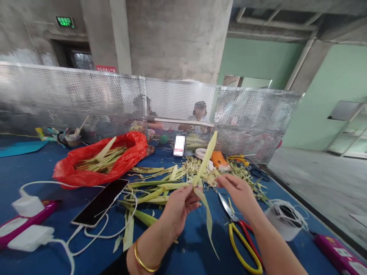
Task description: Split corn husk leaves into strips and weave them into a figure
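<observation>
My left hand [182, 204], with a gold bangle on its wrist, pinches pale green corn husk strips [205, 160]. One end stands up above the fingers and another hangs down, twisted, towards the table. To the right, my right hand [237, 191] is apart from the husk; its fingers stretch out to the left and I see nothing in them. Below it lie scissors [241, 236] with one yellow and one red handle, partly covered by the right forearm. More corn husks [155, 191] lie spread beyond and left of my left hand.
A red plastic bag [97, 177] of husks, a phone [100, 202] and white cables lie left. Husk scraps [197, 168], an orange packet [220, 160] and a propped phone [179, 145] are farther back. White cord [286, 217] stands right. A perforated metal screen [172, 95] separates two people.
</observation>
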Demonstrator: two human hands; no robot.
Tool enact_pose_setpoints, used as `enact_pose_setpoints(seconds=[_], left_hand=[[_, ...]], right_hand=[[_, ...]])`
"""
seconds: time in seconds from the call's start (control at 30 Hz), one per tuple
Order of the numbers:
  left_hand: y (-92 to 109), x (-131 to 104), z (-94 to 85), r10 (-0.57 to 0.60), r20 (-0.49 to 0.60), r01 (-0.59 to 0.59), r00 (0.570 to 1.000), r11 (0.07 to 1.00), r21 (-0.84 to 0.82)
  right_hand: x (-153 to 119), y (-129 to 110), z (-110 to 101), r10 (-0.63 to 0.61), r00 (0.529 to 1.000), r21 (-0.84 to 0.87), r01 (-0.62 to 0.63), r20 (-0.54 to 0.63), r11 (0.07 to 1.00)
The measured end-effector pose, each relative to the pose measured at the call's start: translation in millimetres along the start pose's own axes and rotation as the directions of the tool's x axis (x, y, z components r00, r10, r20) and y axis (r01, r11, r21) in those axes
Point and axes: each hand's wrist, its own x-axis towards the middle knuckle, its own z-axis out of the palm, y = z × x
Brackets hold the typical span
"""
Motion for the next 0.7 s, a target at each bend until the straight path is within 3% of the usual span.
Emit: enact_pose_setpoints(seconds=[0.07,0.1,0.2,0.3,0.37,0.47,0.6,0.7], left_hand=[[1,1,-0.4,0.022,-0.009,-0.022,1.000,1.000,-0.010],[2,1,-0.8,0.027,-0.018,-0.027,0.999,1.000,-0.015],[4,3,-2.0,0.023,-0.052,-0.026,0.998,0.998,-0.055],[8,1,-1.8,-0.064,-0.077,0.054,0.995,0.991,-0.120],[11,-1,-0.7,-0.145,-0.078,0.132,0.986,0.980,-0.150],[11,-4,1.1,-0.154,-0.056,0.143,0.986,0.976,-0.166],[2,-7,4.3,-0.110,-0.039,0.105,0.993,0.990,-0.098],[-9,-10,7.6,-0.081,-0.015,0.082,0.997,0.996,0.019]], right_hand=[[-9,-10,10,0.003,0.957,0.053,-0.019,0.291,0.998],[-14,-13,17,-0.006,0.930,0.049,-0.013,0.367,0.999],[-26,-19,37,-0.024,0.912,0.076,-0.008,0.409,0.997],[-32,-20,43,-0.041,0.893,0.056,0.017,0.448,0.998],[-33,-22,39,-0.075,0.920,-0.077,0.112,0.386,0.991],[-30,-28,29,-0.181,0.963,-0.205,0.222,0.200,0.953],[-30,-34,24,-0.309,0.950,-0.020,0.308,-0.045,0.951],[-33,-34,28,-0.290,0.950,0.034,0.296,-0.119,0.955]])
